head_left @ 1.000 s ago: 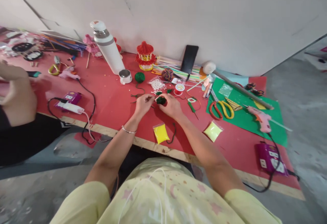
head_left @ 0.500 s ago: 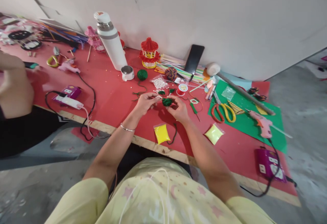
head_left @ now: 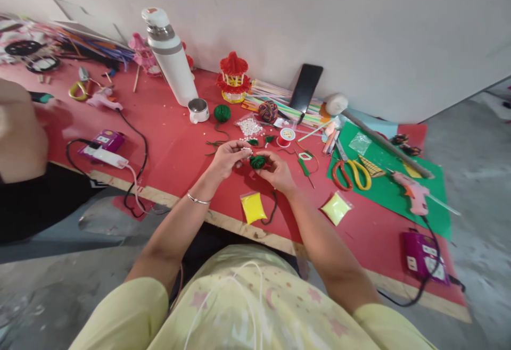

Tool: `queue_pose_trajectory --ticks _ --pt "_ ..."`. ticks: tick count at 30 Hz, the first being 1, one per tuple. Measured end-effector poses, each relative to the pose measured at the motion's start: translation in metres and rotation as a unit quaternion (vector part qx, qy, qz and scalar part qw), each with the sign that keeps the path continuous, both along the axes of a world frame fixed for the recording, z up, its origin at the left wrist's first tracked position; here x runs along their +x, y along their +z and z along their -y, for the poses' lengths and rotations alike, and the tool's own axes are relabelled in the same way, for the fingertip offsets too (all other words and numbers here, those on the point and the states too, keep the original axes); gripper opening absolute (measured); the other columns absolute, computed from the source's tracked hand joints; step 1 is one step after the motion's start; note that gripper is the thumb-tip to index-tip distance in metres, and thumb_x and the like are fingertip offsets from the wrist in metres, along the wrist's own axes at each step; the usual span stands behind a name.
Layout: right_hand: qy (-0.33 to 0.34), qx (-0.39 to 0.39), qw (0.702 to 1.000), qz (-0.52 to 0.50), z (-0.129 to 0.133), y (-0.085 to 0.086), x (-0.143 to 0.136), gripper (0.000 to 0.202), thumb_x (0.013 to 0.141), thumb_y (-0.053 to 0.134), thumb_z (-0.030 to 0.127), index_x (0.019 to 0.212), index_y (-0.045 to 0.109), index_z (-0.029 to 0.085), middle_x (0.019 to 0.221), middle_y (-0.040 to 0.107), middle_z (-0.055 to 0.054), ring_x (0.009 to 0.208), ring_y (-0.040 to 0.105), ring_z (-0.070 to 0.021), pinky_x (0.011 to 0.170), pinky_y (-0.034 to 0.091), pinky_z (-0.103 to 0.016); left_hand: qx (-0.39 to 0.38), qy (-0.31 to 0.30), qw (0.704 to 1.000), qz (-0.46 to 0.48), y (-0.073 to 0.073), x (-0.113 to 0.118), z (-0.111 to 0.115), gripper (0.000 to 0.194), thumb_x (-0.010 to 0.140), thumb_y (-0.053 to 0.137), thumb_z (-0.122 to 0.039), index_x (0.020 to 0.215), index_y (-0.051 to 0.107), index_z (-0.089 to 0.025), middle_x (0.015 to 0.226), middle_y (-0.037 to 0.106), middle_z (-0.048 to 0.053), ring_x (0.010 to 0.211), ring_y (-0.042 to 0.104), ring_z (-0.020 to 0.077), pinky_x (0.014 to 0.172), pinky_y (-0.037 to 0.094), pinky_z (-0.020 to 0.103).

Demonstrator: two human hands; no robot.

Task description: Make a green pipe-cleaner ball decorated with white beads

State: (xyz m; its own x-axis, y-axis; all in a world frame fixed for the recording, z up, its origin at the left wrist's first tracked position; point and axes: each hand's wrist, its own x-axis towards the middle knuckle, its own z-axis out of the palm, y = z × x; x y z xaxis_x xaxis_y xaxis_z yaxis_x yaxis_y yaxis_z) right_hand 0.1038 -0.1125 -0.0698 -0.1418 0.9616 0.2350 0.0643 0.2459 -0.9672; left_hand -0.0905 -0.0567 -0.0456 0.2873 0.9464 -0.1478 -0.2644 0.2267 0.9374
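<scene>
Over the red table top point(head_left: 167, 153), my right hand point(head_left: 277, 171) pinches a small dark green yarn piece point(head_left: 257, 162) from its right side. My left hand point(head_left: 229, 157) is closed just left of it, with small white beads point(head_left: 246, 150) at its fingertips. Behind the hands lie a bag of white beads point(head_left: 249, 125), green scraps point(head_left: 269, 139), a red thread spool point(head_left: 286, 136) and a green yarn ball point(head_left: 222, 113). A green-handled hook point(head_left: 304, 166) rests right of my right hand. Nearer the table edge is a yellow packet point(head_left: 253, 208).
A white bottle point(head_left: 171, 60) and metal cup point(head_left: 198, 110) stand at the back left, near a red pagoda model point(head_left: 233, 77). Scissors point(head_left: 360, 174), a pink glue gun point(head_left: 415, 193) and a pale packet point(head_left: 337, 208) lie right. Another person's arm point(head_left: 22, 132) is far left.
The green yarn piece has shifted slightly left and down, closer to my left fingertips, along with my right fingers. The whole view has shifted a little.
</scene>
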Motion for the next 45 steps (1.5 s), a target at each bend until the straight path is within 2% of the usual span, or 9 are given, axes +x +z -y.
queue_pose_trajectory --ticks 8,16,22,25,28,34,40,42,45 --pt "-0.028 0.053 0.996 0.071 0.003 0.000 -0.005 0.040 0.079 0.076 0.024 0.118 0.066 0.024 0.108 0.073 -0.004 0.097 0.069 -0.0196 0.085 0.055 -0.032 0.027 0.003 0.999 -0.035 0.000 0.001 0.002 0.048 0.060 0.093 -0.038 0.097 0.075 -0.013 0.073 0.071 0.002 0.054 0.059 0.0080 0.041 0.040 0.018" --pt "-0.010 0.102 0.988 0.118 0.004 0.002 -0.004 0.034 0.083 0.072 0.026 0.117 0.072 0.027 0.112 0.077 -0.003 0.102 0.071 -0.0214 0.096 0.055 -0.038 0.036 0.020 0.999 -0.015 0.000 0.001 0.001 0.044 0.061 0.093 -0.037 0.095 0.076 -0.014 0.070 0.071 0.001 0.049 0.053 0.0053 0.040 0.032 0.017" --pt "-0.037 0.078 0.991 0.106 0.006 0.002 -0.005 0.036 0.079 0.071 0.022 0.115 0.068 0.024 0.106 0.076 -0.004 0.096 0.072 -0.0200 0.086 0.057 -0.033 0.033 0.017 0.999 0.000 0.006 0.000 0.004 0.043 0.064 0.092 -0.040 0.095 0.078 -0.015 0.075 0.075 0.004 0.053 0.058 0.0072 0.042 0.036 0.018" --pt "-0.045 0.069 0.992 0.095 0.006 0.000 -0.005 0.030 0.079 0.072 0.022 0.108 0.067 0.023 0.101 0.075 -0.003 0.089 0.071 -0.0181 0.078 0.056 -0.030 0.029 0.019 0.999 0.007 0.005 0.001 0.005 0.044 0.062 0.094 -0.039 0.095 0.078 -0.015 0.075 0.075 0.004 0.054 0.059 0.0081 0.043 0.038 0.019" --pt "-0.042 0.057 0.993 0.097 0.006 0.000 -0.005 0.025 0.079 0.072 0.023 0.104 0.068 0.022 0.098 0.074 -0.002 0.087 0.069 -0.0173 0.077 0.055 -0.030 0.036 0.022 0.999 0.003 0.003 0.003 0.005 0.046 0.060 0.095 -0.037 0.096 0.078 -0.015 0.074 0.074 0.003 0.052 0.058 0.0077 0.043 0.036 0.019" --pt "-0.036 0.011 0.999 0.018 0.006 0.002 -0.008 0.024 0.078 0.077 0.028 0.099 0.067 0.023 0.096 0.073 -0.002 0.086 0.068 -0.0171 0.075 0.055 -0.029 0.066 0.017 0.997 0.018 -0.001 0.006 0.004 0.041 0.060 0.095 -0.036 0.091 0.077 -0.015 0.074 0.073 0.003 0.063 0.065 0.0107 0.056 0.050 0.021" --pt "-0.025 -0.080 0.984 -0.156 0.001 0.003 -0.008 0.040 0.066 0.090 0.033 0.096 0.064 0.025 0.091 0.072 0.000 0.084 0.068 -0.0173 0.074 0.056 -0.030 0.036 -0.004 0.999 0.021 0.005 0.005 0.007 0.040 0.069 0.089 -0.049 0.083 0.073 -0.015 0.079 0.073 0.004 0.052 0.056 0.0069 0.044 0.043 0.019" --pt "-0.029 -0.106 0.977 -0.182 0.000 0.004 -0.008 0.045 0.063 0.092 0.034 0.096 0.062 0.026 0.090 0.071 0.001 0.080 0.066 -0.0174 0.067 0.055 -0.029 0.028 -0.015 0.999 0.034 0.008 0.005 0.009 0.040 0.072 0.086 -0.051 0.085 0.074 -0.015 0.084 0.074 0.005 0.055 0.058 0.0070 0.045 0.044 0.019" --pt "-0.030 -0.123 0.975 -0.182 0.000 0.006 -0.008 0.047 0.062 0.091 0.037 0.096 0.061 0.026 0.091 0.071 0.000 0.077 0.065 -0.0181 0.063 0.053 -0.029 0.040 -0.029 0.998 0.042 0.011 0.003 0.011 0.035 0.072 0.086 -0.045 0.090 0.077 -0.016 0.088 0.074 0.006 0.060 0.059 0.0084 0.051 0.047 0.020"
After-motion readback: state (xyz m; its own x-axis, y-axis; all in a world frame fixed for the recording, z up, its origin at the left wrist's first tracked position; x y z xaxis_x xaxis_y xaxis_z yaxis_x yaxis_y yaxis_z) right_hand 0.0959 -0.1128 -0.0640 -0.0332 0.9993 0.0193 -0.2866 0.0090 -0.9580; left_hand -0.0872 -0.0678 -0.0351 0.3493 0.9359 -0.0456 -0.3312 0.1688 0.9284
